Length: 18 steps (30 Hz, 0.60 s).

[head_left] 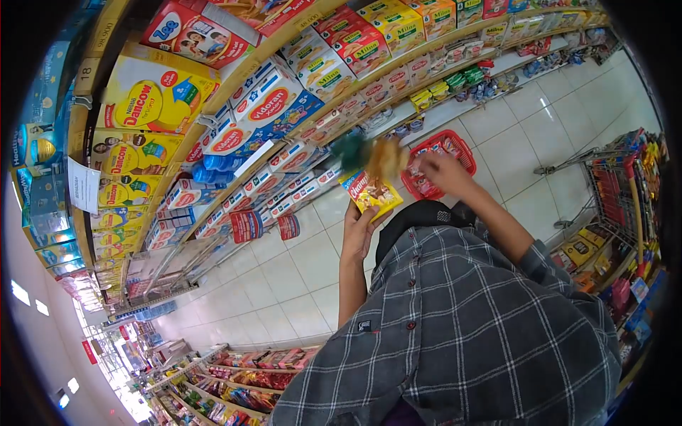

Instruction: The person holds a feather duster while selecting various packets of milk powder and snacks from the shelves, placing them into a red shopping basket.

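Note:
My left hand (pixel 360 231) is closed round the lower part of a small yellow packet (pixel 373 193) with red and white lettering. My right hand (pixel 442 174) is just above a red plastic basket (pixel 465 145), its fingers curled and partly blurred. Beside those fingers, a green and tan duster-like thing (pixel 387 159) is smeared by motion above the packet. It looks held by my right hand, though its handle cannot be made out. Red packets (pixel 423 183) lie inside the basket on the floor, partly hidden by my hand.
A long shelf of boxed goods curves along the left and top, with yellow Dancow boxes (pixel 160 92) and Vidoran boxes (pixel 266 103). Pale tiles (pixel 284 298) cover the floor. A loaded shopping cart (pixel 621 192) stands at right. More stocked shelves (pixel 234 380) are at lower left.

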Each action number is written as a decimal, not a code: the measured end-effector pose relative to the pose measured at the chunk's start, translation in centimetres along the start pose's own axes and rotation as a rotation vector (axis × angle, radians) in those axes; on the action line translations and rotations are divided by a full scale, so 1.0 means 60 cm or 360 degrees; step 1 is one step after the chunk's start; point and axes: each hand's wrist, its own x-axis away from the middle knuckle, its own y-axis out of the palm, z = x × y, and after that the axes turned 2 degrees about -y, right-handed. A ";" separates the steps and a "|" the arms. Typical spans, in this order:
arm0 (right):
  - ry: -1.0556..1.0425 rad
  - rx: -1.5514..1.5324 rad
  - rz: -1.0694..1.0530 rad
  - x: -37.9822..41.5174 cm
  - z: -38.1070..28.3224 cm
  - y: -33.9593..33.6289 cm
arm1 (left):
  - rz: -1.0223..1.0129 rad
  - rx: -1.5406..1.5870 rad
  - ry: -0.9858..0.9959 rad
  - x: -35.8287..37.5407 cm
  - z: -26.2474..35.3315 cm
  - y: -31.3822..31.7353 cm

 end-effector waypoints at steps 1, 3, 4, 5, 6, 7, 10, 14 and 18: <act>0.0140 0.0002 0.0085 -0.004 0.020 -0.015 | -0.0008 0.0010 -0.0020 -0.002 0.001 0.000; 0.0412 0.0007 0.0250 -0.015 0.049 -0.033 | 0.0013 0.0113 -0.0027 -0.009 -0.008 -0.005; 0.0330 -0.0019 0.0182 -0.016 0.053 -0.030 | 0.0025 0.0164 -0.0038 -0.013 -0.014 -0.009; 0.0257 -0.0038 0.0117 -0.010 0.058 -0.029 | -0.0003 0.0250 -0.0053 -0.017 -0.019 -0.010; 0.0188 -0.0045 0.0055 -0.001 0.066 -0.034 | -0.0039 0.0347 -0.0070 -0.025 -0.026 -0.007; 0.0144 -0.0039 0.0078 0.008 0.056 -0.021 | -0.0080 0.0458 -0.0086 -0.037 -0.039 -0.001; 0.0332 -0.0182 -0.0077 0.021 0.011 0.005 | -0.0161 0.0538 -0.0237 -0.084 -0.106 -0.008; 0.0585 -0.0218 -0.0369 0.055 0.054 0.025 | -0.0310 0.0651 -0.0595 -0.139 -0.202 0.009; 0.0920 -0.0236 -0.0145 0.062 0.212 -0.023 | 0.0010 0.0373 -0.0617 -0.189 -0.334 0.004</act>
